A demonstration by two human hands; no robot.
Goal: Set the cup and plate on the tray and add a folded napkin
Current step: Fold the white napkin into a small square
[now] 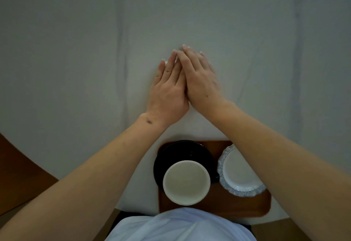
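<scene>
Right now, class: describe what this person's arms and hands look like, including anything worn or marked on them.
Both forearms are bare, with no sleeves, watch or rings in view. The left hand has a small dark mark at the wrist; the right hand has a tiny dark spot on its back. The nails look pale. A light blue garment covers the torso.

A dining spot, home-like: white tablecloth [76, 50] over the table, wooden tray [218, 204] with crockery near.
</scene>
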